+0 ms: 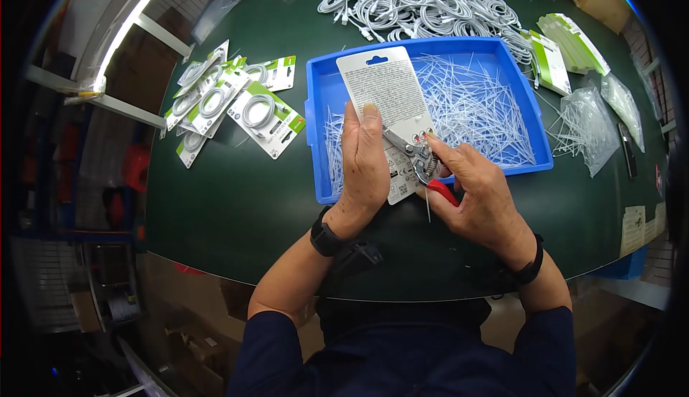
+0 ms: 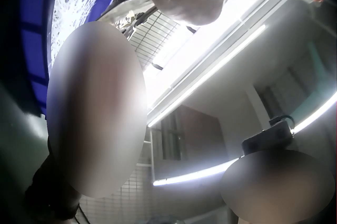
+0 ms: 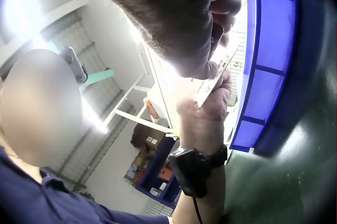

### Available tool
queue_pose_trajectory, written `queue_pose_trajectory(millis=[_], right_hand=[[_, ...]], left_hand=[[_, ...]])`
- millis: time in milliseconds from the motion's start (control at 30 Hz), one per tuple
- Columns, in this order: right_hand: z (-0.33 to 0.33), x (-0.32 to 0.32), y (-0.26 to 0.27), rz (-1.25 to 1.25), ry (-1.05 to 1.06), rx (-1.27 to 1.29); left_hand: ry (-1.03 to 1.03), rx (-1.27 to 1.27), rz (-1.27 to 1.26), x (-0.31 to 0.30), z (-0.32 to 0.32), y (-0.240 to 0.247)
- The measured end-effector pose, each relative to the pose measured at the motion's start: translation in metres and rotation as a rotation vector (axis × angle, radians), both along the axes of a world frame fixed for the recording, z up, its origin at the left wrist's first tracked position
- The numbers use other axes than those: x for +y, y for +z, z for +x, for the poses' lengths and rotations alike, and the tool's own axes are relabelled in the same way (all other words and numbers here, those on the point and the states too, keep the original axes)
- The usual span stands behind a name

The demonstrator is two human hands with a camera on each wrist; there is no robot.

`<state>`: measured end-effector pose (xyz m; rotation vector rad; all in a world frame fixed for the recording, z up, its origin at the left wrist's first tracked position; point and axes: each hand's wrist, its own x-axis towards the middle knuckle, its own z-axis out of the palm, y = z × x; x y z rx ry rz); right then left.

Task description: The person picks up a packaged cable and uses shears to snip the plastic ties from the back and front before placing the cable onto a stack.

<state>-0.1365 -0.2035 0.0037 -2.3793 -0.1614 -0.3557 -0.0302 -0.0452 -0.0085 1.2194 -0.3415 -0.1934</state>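
Note:
In the head view, my left hand [image 1: 366, 164] holds a white printed card [image 1: 380, 85] with a hang hole at its top, thumb over its printed face. Red-handled spring pliers [image 1: 442, 192] are gripped in my right hand [image 1: 484, 192], their metal jaws lying across the card's lower half near the left thumb. A thin white strip [image 1: 429, 209] hangs down beside the red handle. The right wrist view shows the card [image 3: 206, 91] edge-on between both hands, with the pliers mostly hidden by the right hand [image 3: 176, 24].
A blue tray [image 1: 313, 120] of thin white ties [image 1: 481, 103] sits beneath the hands. Behind it lies a heap of coiled grey cables [image 1: 423, 2]. Carded cables [image 1: 260, 113] are piled left; green-and-white cards [image 1: 574, 41], plastic bags [image 1: 592, 128] and a dark knife-like tool [image 1: 628, 151] lie right.

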Motion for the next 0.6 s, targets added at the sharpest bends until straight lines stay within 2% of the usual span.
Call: queue_pose_trajectory(millis=[100, 333, 600], right_hand=[[0.001, -0.001, -0.008, -0.04, -0.005, -0.039], [-0.001, -0.006, -0.005, 0.095, 0.006, -0.027], [0.0, -0.014, -0.002, 0.015, -0.001, 0.016]], left_hand=[[-0.01, 0.035, -0.038, -0.001, 0.001, 0.0], [0.036, 0.064, -0.026, 0.005, 0.01, -0.001], [0.132, 0.226, -0.29, 0.03, 0.039, 0.006]])
